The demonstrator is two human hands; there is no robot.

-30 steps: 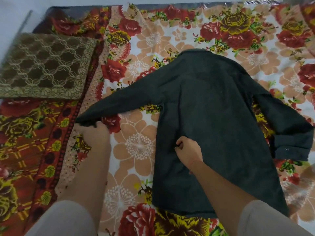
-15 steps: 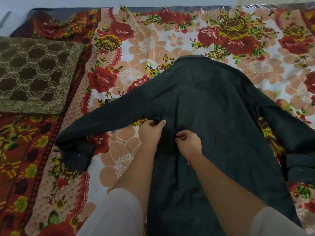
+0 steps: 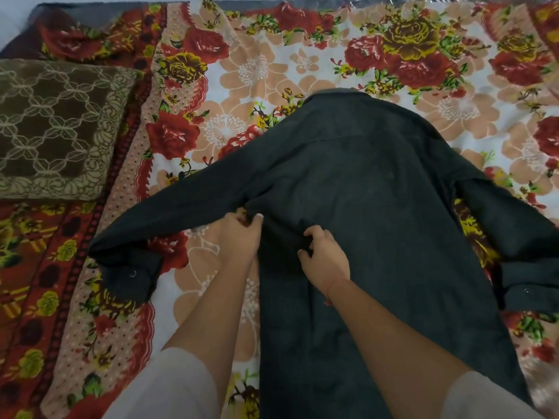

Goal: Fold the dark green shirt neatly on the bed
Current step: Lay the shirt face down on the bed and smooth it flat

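The dark green shirt [image 3: 375, 213] lies back side up on the flowered bedspread [image 3: 248, 68], collar away from me, both long sleeves spread out to the sides. My left hand [image 3: 239, 237] pinches the cloth at the shirt's left armpit, where sleeve meets body. My right hand [image 3: 325, 257] sits just to the right of it on the shirt's body, fingers curled into the fabric and bunching it. The left cuff [image 3: 130, 275] with a snap lies at the left, the right cuff [image 3: 527, 290] at the right edge.
A brown patterned pillow [image 3: 57, 128] lies at the upper left on the bed. The bedspread's red border [image 3: 45, 267] runs down the left side. My pale sleeves show at the bottom of the view.
My left hand let go of the left cuff and moved right to the armpit. The right hand stayed on the shirt's body. The view has shifted closer.
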